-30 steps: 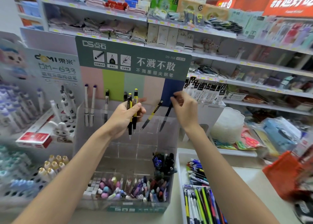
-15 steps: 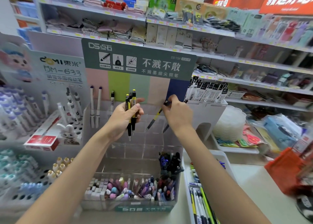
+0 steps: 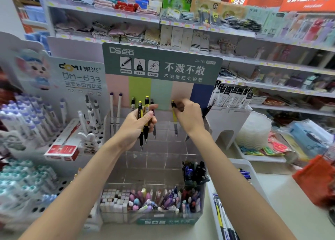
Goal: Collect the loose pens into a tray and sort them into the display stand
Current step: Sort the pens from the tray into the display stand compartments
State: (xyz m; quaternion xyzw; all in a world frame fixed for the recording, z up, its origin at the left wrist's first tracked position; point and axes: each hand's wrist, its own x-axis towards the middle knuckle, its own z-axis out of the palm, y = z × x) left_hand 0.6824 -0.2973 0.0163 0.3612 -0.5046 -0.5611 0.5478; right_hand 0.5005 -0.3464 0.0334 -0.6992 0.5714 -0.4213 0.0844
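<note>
My left hand [image 3: 137, 123] grips a small bunch of black-and-yellow pens [image 3: 144, 120], tips down, over the back rows of the clear tiered display stand [image 3: 155, 161]. My right hand [image 3: 188, 116] pinches the top of one yellow-and-black pen [image 3: 175, 123], held almost upright with its tip down over a back compartment; a dark pen tip shows below that wrist. Two white pens [image 3: 115, 112] and a dark pen [image 3: 132, 103] stand at the stand's back left. A white tray [image 3: 253, 169] with several loose pens [image 3: 223, 219] lies at the lower right.
The stand's front row is packed with pastel pens and erasers [image 3: 150, 201], and dark pens [image 3: 194, 172] fill its right compartment. A white pen rack [image 3: 36, 130] stands left, a red box [image 3: 62, 149] on it. Behind are store shelves [image 3: 199, 31]; an orange basket [image 3: 315, 181] sits right.
My right hand has turned its yellow pen from slanted to nearly upright and shifted it left over the back compartment. The left hand's bunch has stayed in place.
</note>
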